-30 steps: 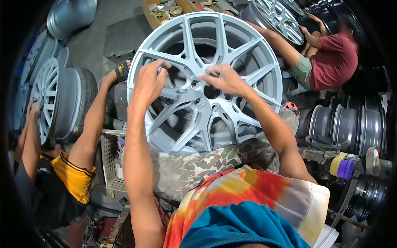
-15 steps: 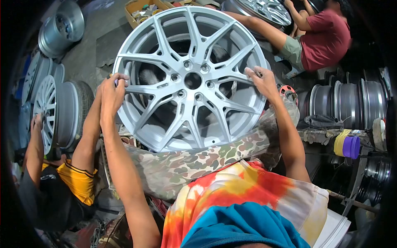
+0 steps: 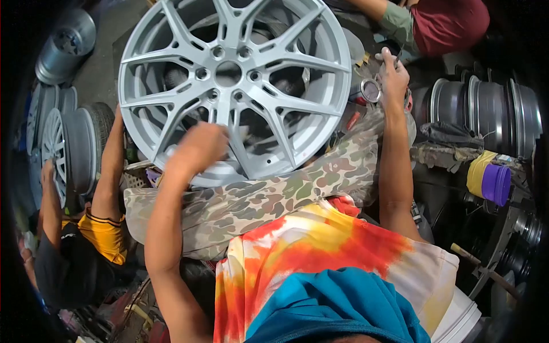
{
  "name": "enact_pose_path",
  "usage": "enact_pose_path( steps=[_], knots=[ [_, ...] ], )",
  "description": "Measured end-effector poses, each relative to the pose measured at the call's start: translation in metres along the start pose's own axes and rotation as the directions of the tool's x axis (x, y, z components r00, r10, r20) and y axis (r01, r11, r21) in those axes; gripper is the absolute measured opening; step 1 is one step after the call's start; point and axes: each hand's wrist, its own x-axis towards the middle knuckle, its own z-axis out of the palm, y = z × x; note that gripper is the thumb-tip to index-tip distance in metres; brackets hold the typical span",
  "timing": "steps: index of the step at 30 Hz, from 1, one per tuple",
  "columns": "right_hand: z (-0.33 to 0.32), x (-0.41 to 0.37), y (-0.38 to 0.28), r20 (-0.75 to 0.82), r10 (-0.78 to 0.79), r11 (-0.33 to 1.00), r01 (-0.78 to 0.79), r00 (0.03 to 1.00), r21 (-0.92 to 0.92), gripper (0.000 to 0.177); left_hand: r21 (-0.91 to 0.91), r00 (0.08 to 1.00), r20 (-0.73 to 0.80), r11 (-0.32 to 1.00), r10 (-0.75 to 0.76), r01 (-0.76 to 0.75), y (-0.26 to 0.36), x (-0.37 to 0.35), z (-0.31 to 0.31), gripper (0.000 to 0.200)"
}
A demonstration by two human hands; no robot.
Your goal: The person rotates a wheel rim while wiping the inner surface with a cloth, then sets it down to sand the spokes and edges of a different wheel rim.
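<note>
A silver multi-spoke wheel rim (image 3: 229,73) lies face up in front of me, its near edge by the camouflage cloth (image 3: 274,188) over my lap. My left hand (image 3: 205,146), smeared by motion, is over the lower left spokes; its fingers and anything in them cannot be made out. To the right of the rim and apart from it, my right hand (image 3: 394,77) is raised with its fingers pinched on a small thin dark tool (image 3: 399,52).
Rims stand at the right (image 3: 483,117) and left (image 3: 57,151). A round metal tin (image 3: 370,90) is beside the rim. One person in yellow shorts (image 3: 103,234) sits at the left, another in a maroon shirt (image 3: 449,26) at the upper right. Purple and yellow rolls (image 3: 495,184) hang at the right.
Both hands have left the rim's edge: the left moved down and right over the spokes, the right moved up and right. In view, the rim sits further up and left.
</note>
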Motion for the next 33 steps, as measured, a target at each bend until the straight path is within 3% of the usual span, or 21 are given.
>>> enact_pose_path(
  steps=[3, 4, 5, 6, 9, 14, 19, 21, 24, 25, 26, 28, 30, 31, 33],
  knots=[
    [-0.004, -0.010, -0.008, -0.011, -0.015, 0.997, 0.015, 1.000, 0.077, 0.028, -0.022, 0.929, 0.321, 0.982, 0.185, -0.188, 0.061, -0.007, 0.065, 0.032],
    [-0.006, -0.013, -0.008, -0.014, -0.003, 0.998, 0.004, 1.000, 0.069, 0.028, -0.040, 0.855, 0.456, 0.966, 0.246, -0.256, 0.076, -0.012, 0.076, 0.032],
    [-0.009, -0.015, -0.008, 0.004, -0.016, 0.999, 0.016, 1.000, 0.049, 0.028, -0.118, 0.865, 0.421, 0.962, 0.272, -0.245, 0.085, -0.021, 0.089, 0.029],
    [-0.009, -0.017, -0.009, 0.022, -0.031, 0.999, 0.030, 0.999, 0.032, 0.027, -0.065, 0.845, 0.462, 0.960, 0.271, -0.273, 0.090, -0.023, 0.094, 0.024],
    [-0.006, -0.023, -0.012, 0.036, -0.060, 0.998, 0.060, 0.998, -0.009, 0.031, -0.135, 0.783, 0.564, 0.964, 0.264, -0.228, 0.095, -0.027, 0.089, 0.023],
    [-0.011, -0.025, -0.012, 0.072, -0.113, 0.992, 0.117, 0.991, -0.056, 0.029, -0.122, 0.725, 0.605, 0.939, 0.328, -0.322, 0.109, -0.025, 0.078, 0.024],
    [-0.019, -0.023, 0.000, 0.041, -0.093, 0.986, 0.098, 0.995, -0.135, 0.031, -0.127, 0.723, 0.593, 0.928, 0.354, -0.350, 0.110, -0.015, 0.084, 0.023],
    [-0.023, -0.019, 0.013, 0.035, -0.184, 0.942, 0.186, 0.982, -0.279, 0.029, -0.129, 0.731, 0.583, 0.929, 0.354, -0.346, 0.113, -0.014, 0.085, 0.022],
    [-0.025, -0.014, 0.020, 0.085, -0.121, 0.934, 0.143, 0.989, -0.327, 0.032, -0.108, 0.735, 0.593, 0.937, 0.329, -0.332, 0.121, -0.017, 0.081, 0.022],
    [-0.023, -0.014, 0.015, 0.099, -0.050, 0.942, 0.080, 0.994, -0.325, 0.032, -0.133, 0.725, 0.588, 0.926, 0.360, -0.353, 0.124, -0.019, 0.079, 0.022],
    [-0.016, -0.019, 0.015, 0.097, -0.136, 0.947, 0.158, 0.986, -0.281, 0.031, -0.155, 0.715, 0.579, 0.914, 0.392, -0.376, 0.125, -0.022, 0.079, 0.022],
    [-0.013, -0.021, 0.015, 0.150, -0.121, 0.954, 0.157, 0.981, -0.254, 0.029, -0.191, 0.721, 0.556, 0.907, 0.414, -0.374, 0.123, -0.033, 0.088, 0.022],
    [-0.009, -0.020, 0.015, 0.185, -0.108, 0.937, 0.162, 0.977, -0.309, 0.029, -0.196, 0.738, 0.463, 0.868, 0.491, -0.456, 0.119, -0.043, 0.097, 0.022],
    [-0.004, -0.022, 0.013, 0.221, -0.143, 0.938, 0.203, 0.965, -0.279, 0.029, -0.239, 0.790, 0.196, 0.810, 0.581, -0.536, 0.114, -0.052, 0.101, 0.019],
    [0.011, -0.032, -0.001, 0.272, -0.216, 0.910, 0.294, 0.938, -0.292, 0.030, -0.234, 0.798, 0.225, 0.826, 0.559, -0.512, 0.111, -0.057, 0.104, 0.017]
  ],
)
